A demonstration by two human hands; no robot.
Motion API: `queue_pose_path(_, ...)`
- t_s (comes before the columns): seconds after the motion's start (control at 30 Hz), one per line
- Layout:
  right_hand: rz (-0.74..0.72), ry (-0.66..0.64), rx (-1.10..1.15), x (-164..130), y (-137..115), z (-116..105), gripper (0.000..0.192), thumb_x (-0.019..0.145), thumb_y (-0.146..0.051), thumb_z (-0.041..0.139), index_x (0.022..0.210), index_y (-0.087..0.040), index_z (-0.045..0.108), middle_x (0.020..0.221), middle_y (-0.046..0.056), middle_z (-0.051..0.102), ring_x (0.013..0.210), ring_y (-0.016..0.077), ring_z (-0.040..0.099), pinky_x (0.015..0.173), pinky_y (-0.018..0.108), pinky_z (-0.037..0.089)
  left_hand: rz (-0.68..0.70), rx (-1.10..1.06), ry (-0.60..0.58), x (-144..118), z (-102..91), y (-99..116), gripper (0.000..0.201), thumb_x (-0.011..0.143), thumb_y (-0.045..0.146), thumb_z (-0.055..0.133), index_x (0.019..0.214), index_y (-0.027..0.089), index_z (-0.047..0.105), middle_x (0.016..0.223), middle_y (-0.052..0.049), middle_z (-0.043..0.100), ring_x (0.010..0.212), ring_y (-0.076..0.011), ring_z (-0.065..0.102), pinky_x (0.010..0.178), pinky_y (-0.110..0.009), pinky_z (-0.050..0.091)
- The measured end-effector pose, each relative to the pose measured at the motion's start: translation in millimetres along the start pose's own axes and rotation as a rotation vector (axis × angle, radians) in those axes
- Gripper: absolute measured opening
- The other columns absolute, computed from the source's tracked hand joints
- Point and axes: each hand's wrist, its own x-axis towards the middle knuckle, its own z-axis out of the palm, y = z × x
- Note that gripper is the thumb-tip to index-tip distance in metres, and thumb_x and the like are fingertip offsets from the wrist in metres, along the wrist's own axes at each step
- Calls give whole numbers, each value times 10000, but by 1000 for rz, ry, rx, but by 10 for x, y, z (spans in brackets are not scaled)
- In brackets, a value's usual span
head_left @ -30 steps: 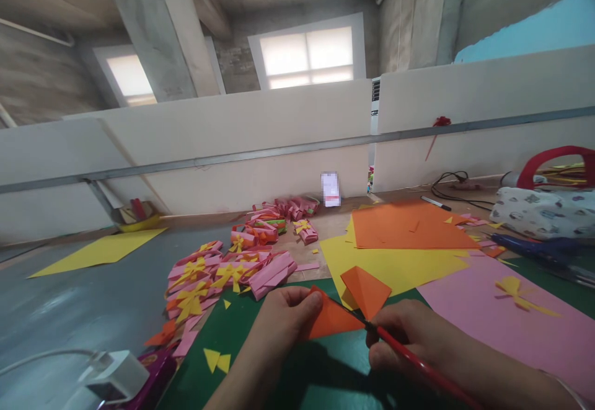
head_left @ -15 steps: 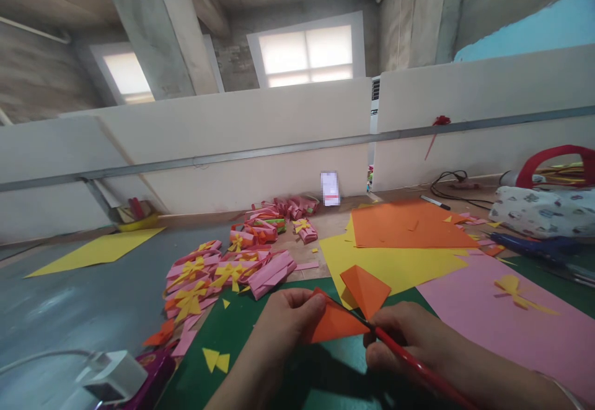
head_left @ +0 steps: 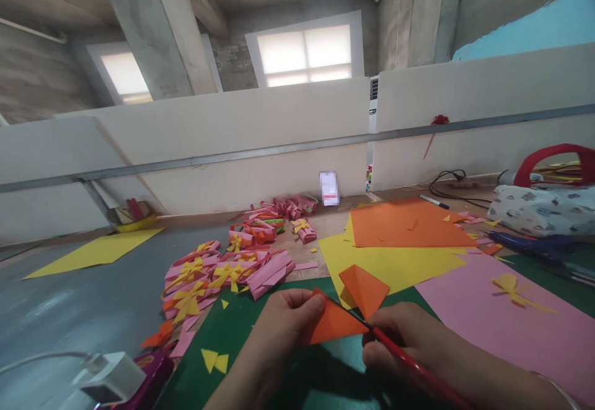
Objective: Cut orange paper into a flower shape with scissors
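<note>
Between my left thumb and fingers is an orange paper piece, with my left hand closed on its left corner. My right hand grips red-handled scissors, whose dark blade lies along the upper edge of that paper. Rising above the blade, near my right fingertips, is a folded orange flap. Whether it is still joined to the lower piece I cannot tell. Both hands are over a green mat. My right palm hides part of the scissors' handles.
Pink paper rolls with yellow bows are heaped at the left. Yellow, orange and pink sheets lie ahead and right. Blue-handled scissors and a patterned pouch are far right. A white charger stands at lower left.
</note>
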Motion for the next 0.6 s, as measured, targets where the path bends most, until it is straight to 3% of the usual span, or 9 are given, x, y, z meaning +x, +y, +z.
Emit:
queue_pose_path(0.23, -49, 15, -46, 12, 32, 18, 365, 796, -398, 568, 586, -186, 357, 548, -63, 311, 508, 71, 268, 407, 200, 180, -8, 0, -51, 7, 21, -23, 339, 570, 432, 767, 603, 117, 648, 450, 46, 483, 412, -37, 298, 432, -195, 162)
queue_pose_path(0.43, -51, 12, -10, 8, 25, 16, 354, 790, -400, 581, 592, -182, 384, 564, -60, 333, 515, 70, 295, 419, 200, 188, -65, -105, -68, -4, 9, -37, 313, 576, 396, 785, 657, 116, 671, 585, -26, 625, 514, -91, 502, 498, -189, 326)
queue_pose_path(0.6, -89, 31, -64, 26, 96, 22, 366, 779, -445, 600, 605, -176, 423, 570, -56, 379, 517, 68, 332, 428, 199, 181, -60, -107, -81, -22, 7, -27, 316, 591, 402, 782, 663, 113, 676, 587, -35, 639, 526, -103, 535, 505, -190, 360)
